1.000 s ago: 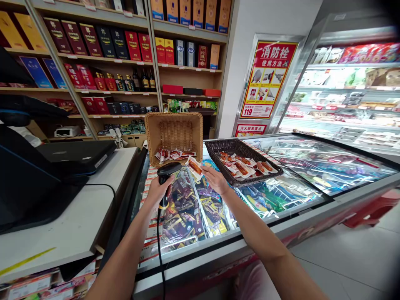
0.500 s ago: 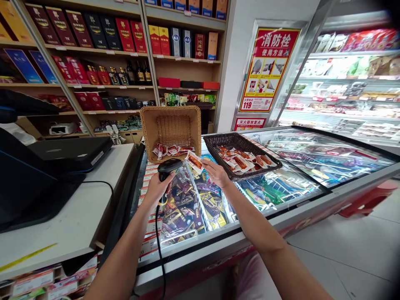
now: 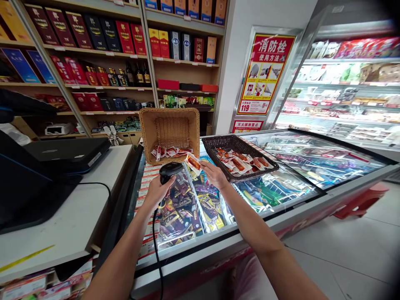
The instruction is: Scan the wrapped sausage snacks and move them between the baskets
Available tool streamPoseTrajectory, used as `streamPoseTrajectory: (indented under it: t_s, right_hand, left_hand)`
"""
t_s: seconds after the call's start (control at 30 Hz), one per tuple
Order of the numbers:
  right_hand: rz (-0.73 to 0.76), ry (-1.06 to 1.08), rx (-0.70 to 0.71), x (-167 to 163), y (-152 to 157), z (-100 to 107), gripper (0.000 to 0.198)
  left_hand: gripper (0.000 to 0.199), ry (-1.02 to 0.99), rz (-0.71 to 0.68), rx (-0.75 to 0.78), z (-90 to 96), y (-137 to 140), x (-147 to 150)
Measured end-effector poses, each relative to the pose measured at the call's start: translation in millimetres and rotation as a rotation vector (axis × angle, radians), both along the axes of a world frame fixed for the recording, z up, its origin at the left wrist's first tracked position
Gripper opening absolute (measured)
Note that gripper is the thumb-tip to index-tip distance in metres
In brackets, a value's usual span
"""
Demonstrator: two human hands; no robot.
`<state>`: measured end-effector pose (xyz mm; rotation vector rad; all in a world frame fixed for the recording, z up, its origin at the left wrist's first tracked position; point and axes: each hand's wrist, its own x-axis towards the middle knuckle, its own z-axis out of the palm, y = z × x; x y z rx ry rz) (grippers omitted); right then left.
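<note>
My left hand (image 3: 158, 191) is wrapped round the handle of a black barcode scanner (image 3: 170, 168), whose cable hangs down over the freezer. Its head points right, close to a packaged sausage (image 3: 193, 163) in a clear and white wrapper. My right hand (image 3: 214, 175) pinches that sausage packet by its right end, just in front of the tan wicker basket (image 3: 196, 125). The tan basket lies tipped with its opening toward me and several sausage packets (image 3: 171, 151) inside. Right of my right hand, a dark brown basket (image 3: 215, 143) holds several more sausage packets (image 3: 240, 163).
Both baskets rest on a glass-topped chest freezer (image 3: 300, 196) full of packaged ice creams. A white counter (image 3: 56, 212) with a black checkout machine (image 3: 28, 179) stands at the left. Behind are shelves of boxed bottles (image 3: 125, 37); a red stool (image 3: 364, 200) is at the right.
The scanner and the sausage packet stay close together, nearly unmoved, with the scanner's head turned slightly. The whole view has shifted a little.
</note>
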<state>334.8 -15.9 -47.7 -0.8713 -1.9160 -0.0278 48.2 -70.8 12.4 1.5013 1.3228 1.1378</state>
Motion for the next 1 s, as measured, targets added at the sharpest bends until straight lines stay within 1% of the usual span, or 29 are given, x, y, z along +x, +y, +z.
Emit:
streamPoseTrajectory:
  t_s: [0.07, 0.1, 0.17, 0.23, 0.3, 0.33, 0.4, 0.47, 0.5, 0.53, 0.57, 0.63, 0.73, 0.8, 0.87, 1.0]
  right_hand:
    - [-0.077, 0.02, -0.005, 2.3, 2.1, 4.7, 0.034]
    - [-0.145, 0.025, -0.005, 4.5, 3.8, 8.9, 0.033]
    - [-0.344, 0.029, -0.026, 10.7, 8.1, 21.0, 0.035]
    - [-0.571, 0.031, -0.084, 17.6, 12.4, 35.4, 0.04]
    - [-0.747, 0.018, -0.144, 21.4, 15.9, 48.2, 0.043]
    - [-0.808, 0.007, -0.151, 20.6, 17.5, 53.2, 0.043]
    - [-0.886, -0.021, -0.099, 11.3, 21.7, 59.5, 0.041]
    - [-0.896, -0.081, -0.024, -9.7, 30.4, 61.9, 0.038]
    - [-0.868, -0.131, -0.014, -23.9, 37.3, 62.1, 0.037]
    - [-0.823, -0.193, -0.037, -39.8, 46.1, 61.9, 0.036]
    - [-0.771, -0.259, -0.09, -56.5, 56.6, 61.2, 0.036]
    - [-0.697, -0.372, -0.257, -88.2, 81.2, 59.1, 0.039]
    - [-0.696, -0.473, -0.508, -120.0, 118.9, 55.7, 0.047]
    - [-0.7, -0.505, -0.597, -127.9, 140.1, 55.2, 0.051]
    - [-0.67, -0.529, -0.648, -128.4, 157.3, 57.1, 0.051]
    - [-0.571, -0.603, -0.743, -121.3, 178.8, 66.0, 0.047]
  left_hand:
    - [0.045, -0.002, 0.007, -0.003, -2.2, 1.8, -1.4]
    - [0.045, -0.011, 0.018, -0.004, -3.2, 2.9, -2.2]
    - [0.045, -0.056, 0.051, -0.009, -4.6, 5.2, -4.2]
    - [0.046, -0.137, 0.101, -0.02, -4.7, 7.6, -7.2]
    - [0.046, -0.234, 0.169, -0.031, -3.8, 10.0, -11.1]
    - [0.046, -0.279, 0.205, -0.032, -3.2, 11.1, -13.3]
    - [0.044, -0.35, 0.271, -0.023, -2.1, 13.0, -17.4]
    - [0.043, -0.391, 0.318, -0.021, -2.1, 14.4, -20.5]
    - [0.042, -0.403, 0.328, -0.026, -2.6, 14.9, -21.5]
    - [0.041, -0.41, 0.333, -0.035, -3.4, 15.3, -22.0]
    - [0.041, -0.412, 0.335, -0.043, -4.6, 15.5, -22.2]
    - [0.039, -0.405, 0.336, -0.055, -7.6, 15.9, -21.7]
    - [0.039, -0.389, 0.323, -0.052, -13.6, 16.6, -20.4]
    - [0.04, -0.366, 0.303, -0.031, -18.4, 17.8, -19.7]
    - [0.04, -0.341, 0.293, -0.011, -23.5, 19.4, -19.5]
    - [0.039, -0.309, 0.285, -0.012, -30.8, 22.1, -19.3]
